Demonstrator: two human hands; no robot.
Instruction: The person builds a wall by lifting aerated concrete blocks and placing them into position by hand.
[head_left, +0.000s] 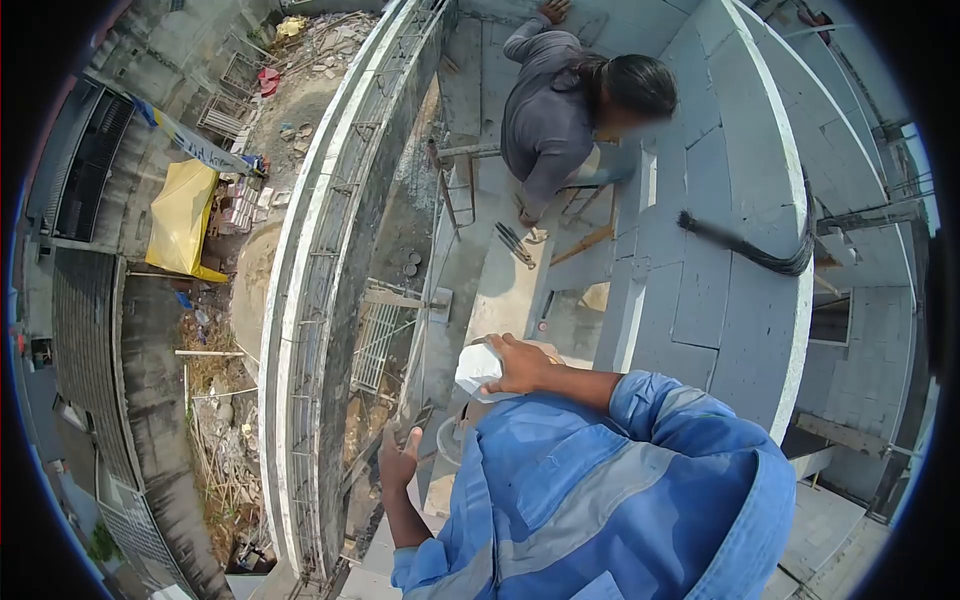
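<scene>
My right hand [518, 364] is closed over a small white block [478, 370], fingers across its top, in front of my blue jacket. Lower and to the left, my left hand [399, 462] is raised, palm showing, with thumb and forefinger apart. Just beyond its thumb a flat, dark grey blade-like piece [424, 414] shows. Below the white block is a pale plank [500, 300], where dark-handled tools [515, 245] lie near the co-worker's hand. A round, light-coloured rim [447, 440] shows between my left hand and jacket.
A co-worker [560, 120] in a dark top crouches ahead beside the grey block wall [690, 290]. To the left runs a long beam form with steel rebar [330, 250], and beyond it a drop to rubble and a yellow tarp [180, 215]. A black cable bundle [750, 250] hangs over the wall.
</scene>
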